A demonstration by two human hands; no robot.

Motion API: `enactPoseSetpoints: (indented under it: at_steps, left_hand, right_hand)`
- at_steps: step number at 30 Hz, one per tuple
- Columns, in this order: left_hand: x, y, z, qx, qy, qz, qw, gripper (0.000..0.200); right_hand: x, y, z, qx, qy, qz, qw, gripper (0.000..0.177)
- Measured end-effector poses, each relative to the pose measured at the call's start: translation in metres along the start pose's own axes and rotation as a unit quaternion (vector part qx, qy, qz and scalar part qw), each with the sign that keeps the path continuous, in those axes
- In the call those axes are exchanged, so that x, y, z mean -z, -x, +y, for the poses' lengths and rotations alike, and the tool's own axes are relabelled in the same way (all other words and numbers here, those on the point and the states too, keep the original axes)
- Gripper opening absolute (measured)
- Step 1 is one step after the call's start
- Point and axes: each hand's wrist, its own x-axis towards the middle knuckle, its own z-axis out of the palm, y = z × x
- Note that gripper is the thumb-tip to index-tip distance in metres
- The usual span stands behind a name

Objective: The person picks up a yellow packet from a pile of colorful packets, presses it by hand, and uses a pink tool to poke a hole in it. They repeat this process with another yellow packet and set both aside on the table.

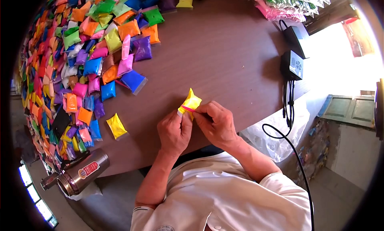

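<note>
A steel flask (98,162) with a red label (89,170) is left of the left hand (174,131) and behind it. Right of the right hand (217,124) is a clear plastic bag (267,141); farther right and forward sit two black boxes (295,67) — cables (291,103) trailing from one — and, beyond them, plastic-wrapped bundles (286,6).

I see a cream shirt (240,195) | short sleeves (285,191) | dark stripes (141,209) on the left one | round grey print (165,228) | pale button (218,227)
</note>
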Motion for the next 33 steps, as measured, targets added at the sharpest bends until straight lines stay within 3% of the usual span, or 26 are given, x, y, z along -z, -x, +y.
enactPoseSetpoints:
  at_steps: [5, 11, 19, 25, 28, 33]
  left_hand:
    - [-0.002, -0.002, -0.003, 0.006, -0.001, 0.001, 1.000, 0.018]
    - [-0.007, -0.005, -0.002, 0.007, -0.067, -0.012, 0.998, 0.022]
    - [-0.009, -0.007, 0.003, 0.024, -0.098, -0.011, 0.995, 0.025]
    - [-0.009, -0.006, 0.007, 0.015, -0.090, 0.019, 0.996, 0.026]
    - [-0.008, 0.003, 0.003, 0.031, -0.033, 0.031, 0.998, 0.027]
    - [-0.010, 0.005, 0.002, 0.028, -0.016, 0.051, 0.998, 0.026]
  right_hand:
    - [-0.002, -0.007, 0.001, 0.033, 0.084, 0.014, 0.996, 0.010]
    - [-0.003, -0.019, 0.004, -0.025, 0.157, -0.033, 0.987, 0.011]
    - [-0.002, -0.027, 0.003, -0.058, 0.183, -0.015, 0.981, 0.012]
    - [0.005, -0.036, 0.016, -0.021, 0.273, 0.051, 0.960, 0.008]
    - [0.025, -0.043, 0.017, -0.033, 0.214, 0.103, 0.971, 0.006]
    - [0.036, -0.034, -0.004, -0.040, 0.095, 0.063, 0.993, 0.008]
